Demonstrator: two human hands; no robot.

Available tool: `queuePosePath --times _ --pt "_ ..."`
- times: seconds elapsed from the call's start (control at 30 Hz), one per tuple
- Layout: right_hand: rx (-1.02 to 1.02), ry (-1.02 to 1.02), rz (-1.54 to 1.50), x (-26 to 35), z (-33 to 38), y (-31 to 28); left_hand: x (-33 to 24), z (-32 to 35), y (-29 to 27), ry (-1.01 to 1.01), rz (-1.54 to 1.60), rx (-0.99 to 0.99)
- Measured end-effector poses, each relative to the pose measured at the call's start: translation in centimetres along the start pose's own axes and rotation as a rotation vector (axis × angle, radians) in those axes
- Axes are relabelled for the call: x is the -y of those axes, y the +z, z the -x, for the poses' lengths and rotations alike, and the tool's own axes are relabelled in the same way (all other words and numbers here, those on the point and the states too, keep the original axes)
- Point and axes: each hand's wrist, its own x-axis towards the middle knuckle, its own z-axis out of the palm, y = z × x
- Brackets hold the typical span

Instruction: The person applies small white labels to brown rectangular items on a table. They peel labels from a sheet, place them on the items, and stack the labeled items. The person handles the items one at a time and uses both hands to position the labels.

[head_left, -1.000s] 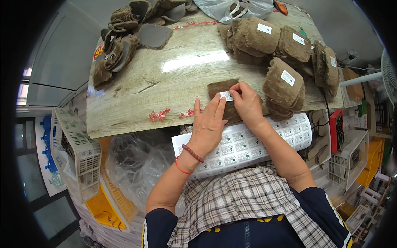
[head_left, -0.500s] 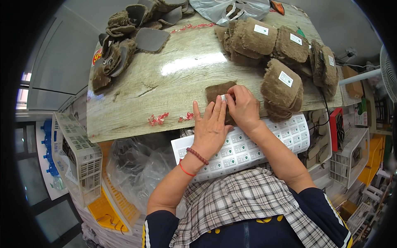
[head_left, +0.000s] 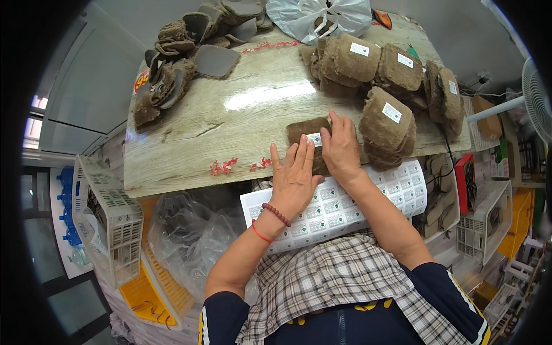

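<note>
A brown fuzzy pad (head_left: 301, 128) lies on the wood-patterned table with a small white label (head_left: 314, 139) on it. My left hand (head_left: 291, 181) rests flat, its spread fingertips on the pad and at the label's left edge. My right hand (head_left: 344, 148) lies along the pad's right side with thumb and fingers apart; whether it grips the pad's edge cannot be made out. A large white sheet of labels (head_left: 330, 221) lies across my lap under both forearms. Close by on the right stands a stack of labelled brown pads (head_left: 382, 135).
More labelled pads (head_left: 351, 62) are piled at the back right. Loose pads with grey backs (head_left: 215, 60) heap at the far left. A white plastic bag (head_left: 319, 20) sits at the far edge. Crates (head_left: 109, 224) flank the table, and a fan (head_left: 536, 103) stands at right.
My right hand has opened from a pinch at the label and shifted to the pad's right side. The label now shows on the pad. My left hand has hardly moved.
</note>
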Motion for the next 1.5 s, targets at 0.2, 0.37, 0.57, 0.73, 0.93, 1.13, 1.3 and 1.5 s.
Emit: queuePosePath --times 0.2,0.37,0.57,0.73,0.93,1.13,1.3,1.5 --pt "0.102 0.128 0.103 1.4 -0.2 -0.6 0.8 0.7 -0.6 -0.059 0.062 -0.056" --pt "0.290 0.358 -0.200 3.0 -1.1 -1.7 2.3 2.1 -2.3 -0.115 0.127 -0.196" --pt "0.064 0.366 -0.743 2.4 -0.6 -6.6 3.9 0.7 -4.8 -0.177 0.613 -0.359" --pt "-0.189 0.444 -0.956 -1.0 -3.9 -15.0 2.2 -2.9 -6.6 -0.369 1.270 -0.123" --pt "-0.301 0.420 -0.173 -8.8 -4.7 -13.9 -2.4 -12.0 -4.0 -0.598 1.572 0.300" --pt "0.198 0.864 -0.767 -9.2 -1.8 -15.7 -5.5 -14.6 -3.0 -0.646 1.582 0.519" --pt "0.283 0.875 -0.908 -7.9 -1.5 -15.0 -8.1 -15.2 -2.7 -0.685 1.770 0.499" --pt "0.267 0.885 -1.239 -6.5 -1.5 -13.4 -7.0 -14.2 -2.3 -0.711 1.808 0.536"
